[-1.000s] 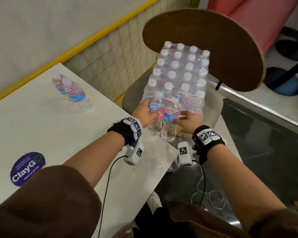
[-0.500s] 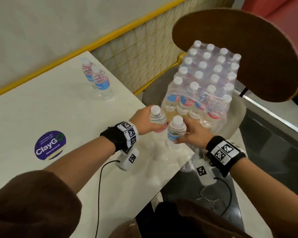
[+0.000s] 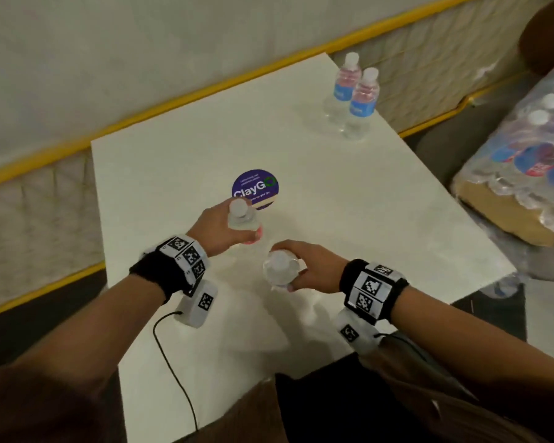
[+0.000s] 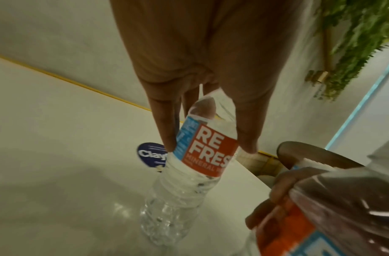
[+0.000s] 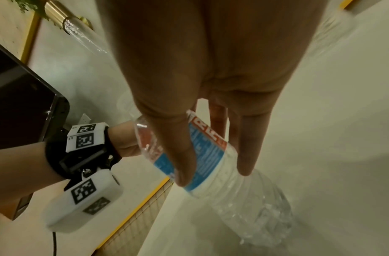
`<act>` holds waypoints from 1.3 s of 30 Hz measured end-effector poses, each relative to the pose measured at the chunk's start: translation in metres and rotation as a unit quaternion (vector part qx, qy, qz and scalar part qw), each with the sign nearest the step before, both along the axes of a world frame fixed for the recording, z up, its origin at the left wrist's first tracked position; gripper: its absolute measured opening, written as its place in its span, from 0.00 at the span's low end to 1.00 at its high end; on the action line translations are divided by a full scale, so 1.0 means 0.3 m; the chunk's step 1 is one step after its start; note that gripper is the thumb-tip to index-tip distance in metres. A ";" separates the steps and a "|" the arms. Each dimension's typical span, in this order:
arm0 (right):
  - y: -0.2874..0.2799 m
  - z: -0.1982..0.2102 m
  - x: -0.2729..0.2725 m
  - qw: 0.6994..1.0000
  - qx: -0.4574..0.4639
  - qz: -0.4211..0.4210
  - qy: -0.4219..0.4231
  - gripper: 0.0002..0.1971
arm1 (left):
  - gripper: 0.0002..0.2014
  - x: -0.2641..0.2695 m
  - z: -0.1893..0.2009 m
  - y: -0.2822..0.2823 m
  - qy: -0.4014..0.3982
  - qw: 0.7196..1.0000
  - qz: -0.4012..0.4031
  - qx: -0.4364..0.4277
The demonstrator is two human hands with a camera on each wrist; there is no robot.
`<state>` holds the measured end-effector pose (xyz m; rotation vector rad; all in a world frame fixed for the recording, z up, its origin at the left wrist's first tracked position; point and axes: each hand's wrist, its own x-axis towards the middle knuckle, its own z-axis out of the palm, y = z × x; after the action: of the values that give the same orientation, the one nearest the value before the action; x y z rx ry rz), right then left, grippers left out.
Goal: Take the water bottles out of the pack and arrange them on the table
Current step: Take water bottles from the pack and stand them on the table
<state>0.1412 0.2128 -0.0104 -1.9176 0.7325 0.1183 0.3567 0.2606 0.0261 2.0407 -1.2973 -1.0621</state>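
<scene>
The person's left hand (image 3: 218, 227) is curling its fingers and thumb around the upper body of a clear plastic water bottle with a white cap and a red-and-blue label (image 3: 242, 219), gripping it at the label while it is hanging upright over the white rectangular table (image 3: 173, 174); whether its base is touching the tabletop cannot be told. The right hand (image 3: 314, 266) is gripping a second clear plastic water bottle of the same kind (image 3: 280, 270) in the same way, thumb on one side of the label and fingers on the other, just beside the first and nearer the person. A round purple sticker (image 3: 256, 188) is lying on the table just beyond the left hand's bottle. Two more capped bottles (image 3: 354, 97) are standing upright side by side, touching, near the table's far right corner. The shrink-wrapped pack of remaining bottles (image 3: 525, 174) is sitting off the table's right edge.
</scene>
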 end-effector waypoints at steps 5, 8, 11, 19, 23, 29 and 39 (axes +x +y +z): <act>0.125 -0.025 0.218 0.997 -0.009 -0.074 -0.019 0.39 | 0.20 0.145 -0.056 0.072 0.018 0.998 0.049 -0.019; 0.118 -0.006 0.300 0.994 -0.022 -0.111 -0.005 0.40 | 0.21 0.211 -0.081 0.056 -0.004 0.995 0.087 -0.049; 0.075 0.014 0.373 0.992 -0.038 -0.118 0.011 0.39 | 0.29 0.262 -0.099 0.033 -0.015 0.986 0.153 -0.065; -0.077 -0.012 0.554 0.977 -0.031 -0.212 -0.007 0.40 | 0.36 0.318 -0.094 -0.050 0.098 0.959 0.258 -0.062; -0.148 -0.009 0.617 0.978 -0.038 -0.204 -0.003 0.39 | 0.34 0.333 -0.104 -0.077 0.157 0.945 0.276 -0.078; -0.208 -0.017 0.651 0.975 -0.047 -0.216 -0.005 0.38 | 0.27 0.348 -0.108 -0.107 0.241 0.930 0.261 -0.095; -0.190 -0.110 0.385 0.937 0.055 -0.339 -0.056 0.34 | 0.23 0.165 -0.224 -0.074 0.201 0.914 0.338 0.103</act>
<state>0.2566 0.1558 -0.0436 -1.4580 1.2369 -0.3696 0.4062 0.2386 -0.0412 2.0264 -0.2352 -1.2057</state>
